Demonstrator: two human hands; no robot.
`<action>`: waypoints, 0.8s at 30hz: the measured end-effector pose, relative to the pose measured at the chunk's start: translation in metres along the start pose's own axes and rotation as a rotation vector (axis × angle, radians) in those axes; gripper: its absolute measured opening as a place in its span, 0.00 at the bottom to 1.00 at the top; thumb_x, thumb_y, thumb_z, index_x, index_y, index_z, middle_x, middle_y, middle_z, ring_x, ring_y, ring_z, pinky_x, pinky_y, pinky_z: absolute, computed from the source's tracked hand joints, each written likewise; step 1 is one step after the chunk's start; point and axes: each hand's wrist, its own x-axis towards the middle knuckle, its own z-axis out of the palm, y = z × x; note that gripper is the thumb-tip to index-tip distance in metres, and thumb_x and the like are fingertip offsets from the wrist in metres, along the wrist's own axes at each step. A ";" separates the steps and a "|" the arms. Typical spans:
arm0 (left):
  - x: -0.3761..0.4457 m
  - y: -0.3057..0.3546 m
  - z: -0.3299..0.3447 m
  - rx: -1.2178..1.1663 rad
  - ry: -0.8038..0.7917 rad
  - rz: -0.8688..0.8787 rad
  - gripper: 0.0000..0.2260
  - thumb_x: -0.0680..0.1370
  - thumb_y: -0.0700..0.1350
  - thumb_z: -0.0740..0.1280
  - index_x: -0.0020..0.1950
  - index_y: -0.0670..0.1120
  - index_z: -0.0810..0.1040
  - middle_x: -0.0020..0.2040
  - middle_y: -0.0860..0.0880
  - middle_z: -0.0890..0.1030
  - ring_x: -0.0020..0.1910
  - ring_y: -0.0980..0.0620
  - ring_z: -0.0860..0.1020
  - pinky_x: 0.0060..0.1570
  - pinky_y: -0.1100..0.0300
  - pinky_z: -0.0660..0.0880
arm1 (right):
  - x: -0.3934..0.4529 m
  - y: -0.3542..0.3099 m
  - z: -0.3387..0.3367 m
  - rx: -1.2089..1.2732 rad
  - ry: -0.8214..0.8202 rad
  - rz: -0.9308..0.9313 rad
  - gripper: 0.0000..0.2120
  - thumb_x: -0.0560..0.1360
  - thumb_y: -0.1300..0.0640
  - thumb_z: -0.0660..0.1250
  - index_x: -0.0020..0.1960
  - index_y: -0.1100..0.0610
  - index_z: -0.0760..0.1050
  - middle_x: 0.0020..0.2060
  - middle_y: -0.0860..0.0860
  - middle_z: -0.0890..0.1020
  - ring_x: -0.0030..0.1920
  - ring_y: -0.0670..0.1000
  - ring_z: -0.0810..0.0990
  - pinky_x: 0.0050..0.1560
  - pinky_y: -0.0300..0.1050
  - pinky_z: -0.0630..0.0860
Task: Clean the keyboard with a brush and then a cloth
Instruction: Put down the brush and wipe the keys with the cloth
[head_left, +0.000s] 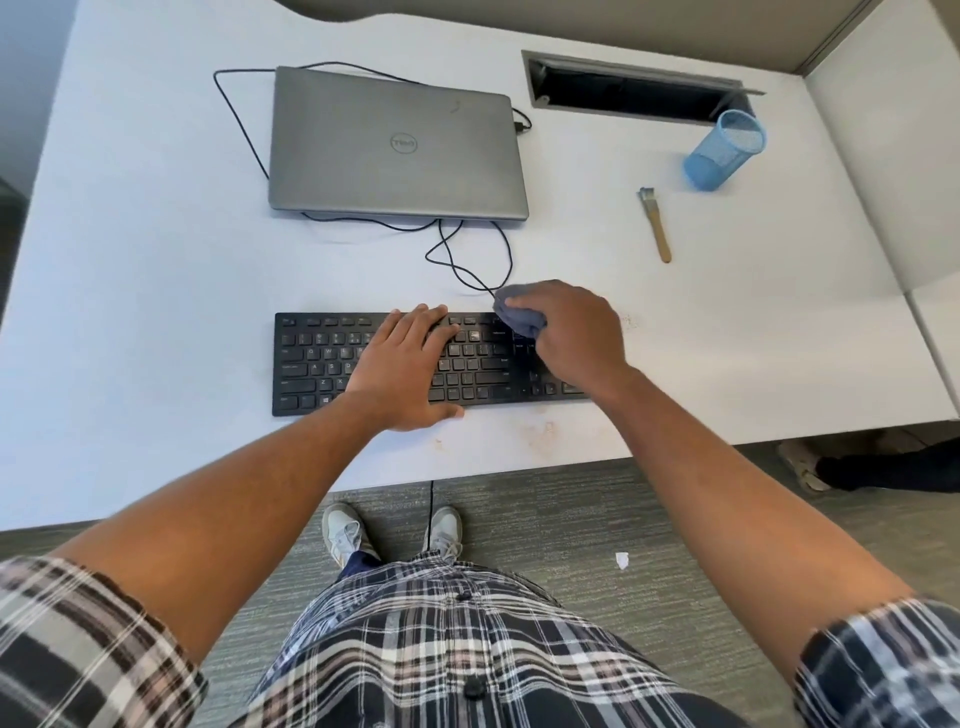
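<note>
2 hands are at work on the black keyboard (363, 358), which lies near the front edge of the white desk (156, 260). The left hand (402, 369) is laid flat on the middle keys with its fingers straight and slightly spread, pressing the board down. The right hand (566, 332) is curled round a bunched grey cloth (519, 312), which is held against the upper right part of the keyboard, close to where the black cable (467, 270) leaves it. The brush (655, 226) lies on the desk well apart to the right, near the blue mesh pen cup (724, 150), so the brushing step is judged to be done and the wiping step is in hand.

Several risks can be judged from this position. The cable could be caught by the cloth at the rear edge, and the keyboard could be tugged or the plug strained at the closed grey laptop (397, 145), under which the cable runs. Keys under the flat left palm could be pressed hard or a cap loosened if too much weight is put on them. The area beneath that palm would be left unwiped unless the hand is shifted. If the holding hand is lifted during a firm stroke, the keyboard could be slid toward the desk's front edge. Loose dust could be pushed between the keys rather than lifted off.
</note>
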 end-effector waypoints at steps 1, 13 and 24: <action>0.000 0.000 0.000 -0.003 0.005 0.001 0.52 0.70 0.77 0.68 0.84 0.50 0.55 0.85 0.46 0.54 0.85 0.43 0.51 0.84 0.44 0.44 | 0.006 0.001 0.010 -0.017 -0.036 -0.032 0.35 0.72 0.71 0.63 0.59 0.29 0.79 0.55 0.39 0.82 0.55 0.54 0.80 0.59 0.54 0.79; 0.000 0.001 0.001 -0.015 0.003 -0.014 0.52 0.70 0.77 0.69 0.84 0.50 0.55 0.85 0.46 0.54 0.85 0.43 0.51 0.84 0.45 0.43 | -0.067 0.009 0.035 -0.200 -0.103 -0.069 0.27 0.77 0.64 0.68 0.69 0.40 0.78 0.65 0.42 0.81 0.59 0.52 0.81 0.58 0.49 0.78; -0.001 0.002 -0.001 -0.017 -0.018 -0.016 0.52 0.71 0.77 0.69 0.85 0.51 0.52 0.86 0.47 0.52 0.86 0.44 0.48 0.84 0.46 0.40 | -0.059 0.007 0.009 0.029 -0.155 0.176 0.23 0.77 0.64 0.67 0.61 0.38 0.83 0.61 0.41 0.84 0.48 0.50 0.86 0.47 0.45 0.83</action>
